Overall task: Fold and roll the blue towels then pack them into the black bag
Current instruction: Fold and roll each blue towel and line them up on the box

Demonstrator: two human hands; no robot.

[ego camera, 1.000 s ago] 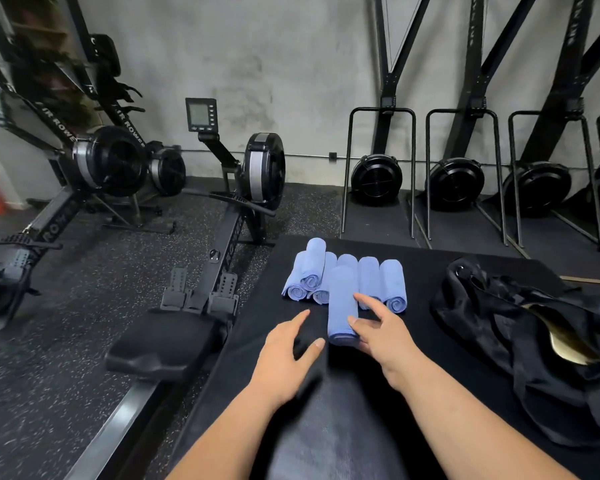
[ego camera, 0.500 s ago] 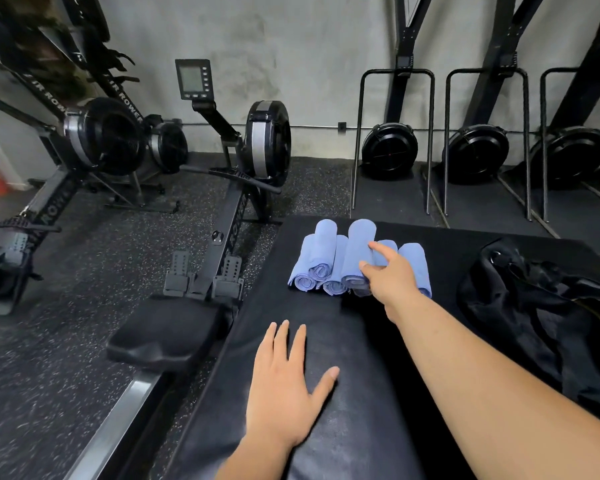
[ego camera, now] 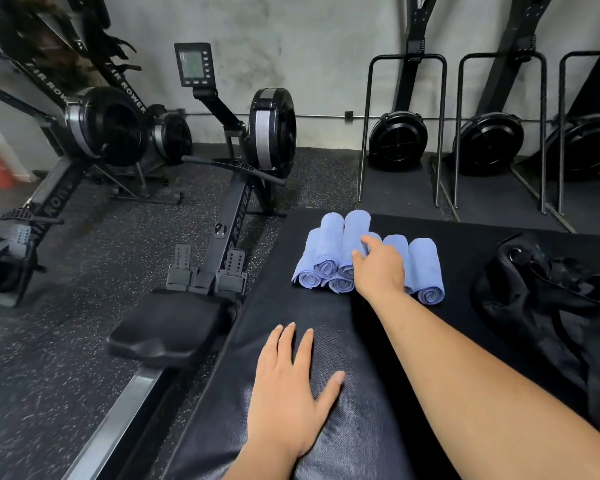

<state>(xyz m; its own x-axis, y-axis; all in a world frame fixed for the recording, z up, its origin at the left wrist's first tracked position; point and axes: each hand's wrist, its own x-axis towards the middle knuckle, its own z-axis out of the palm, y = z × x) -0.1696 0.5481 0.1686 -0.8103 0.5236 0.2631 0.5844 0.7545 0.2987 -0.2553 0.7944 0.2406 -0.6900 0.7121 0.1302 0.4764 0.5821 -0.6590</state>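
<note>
Several rolled blue towels (ego camera: 329, 251) lie stacked in a small pile at the far side of a black padded surface (ego camera: 361, 427). My right hand (ego camera: 381, 268) reaches over the pile. Its fingers lie on the top roll (ego camera: 355, 226) and the rolls beside it, and the hand covers part of the pile. My left hand (ego camera: 288, 386) rests flat on the padded surface nearer to me, fingers spread, holding nothing. The black bag (ego camera: 551, 306) lies crumpled on the right side of the surface, apart from the towels.
A rowing machine (ego camera: 236, 202) with its seat (ego camera: 170, 327) stands close along the left edge of the surface. More rowers stand further left. Black fan units in metal frames (ego camera: 399, 140) line the grey back wall.
My right hand carried a rolled towel from the near side onto the top of the pile. My left hand drew back and settled flat on the surface.
</note>
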